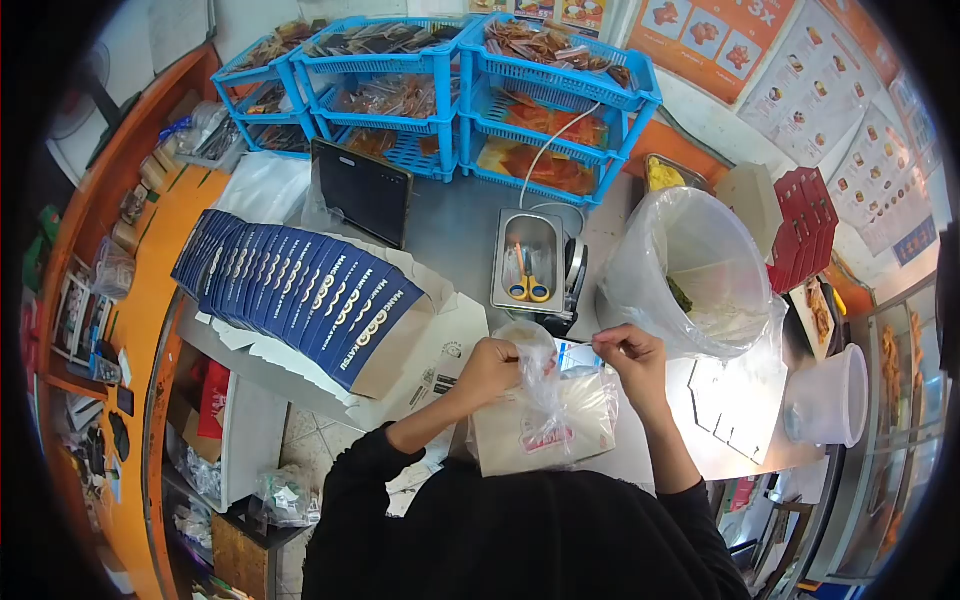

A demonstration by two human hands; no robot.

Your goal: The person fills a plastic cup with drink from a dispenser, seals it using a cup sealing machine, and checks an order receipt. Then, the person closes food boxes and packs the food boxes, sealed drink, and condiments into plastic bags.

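Note:
A clear plastic bag [545,395] stands at the counter's front edge, around a cream-coloured box [500,440] with red print. My left hand [490,372] is closed on the gathered top of the bag. To the right of it, my right hand [632,358] is raised with its fingertips pinched together; whatever they hold is too small to make out. Just behind the bag, a small round translucent item [525,335] shows beside my left hand.
Blue stacked trays [400,122] line the back. Folded blue boxes [300,295] and a dark tablet [362,190] stand left. A metal tin with scissors [529,290] is behind my hands. A plastic-lined tub [635,255] and a white bucket [828,400] stand right.

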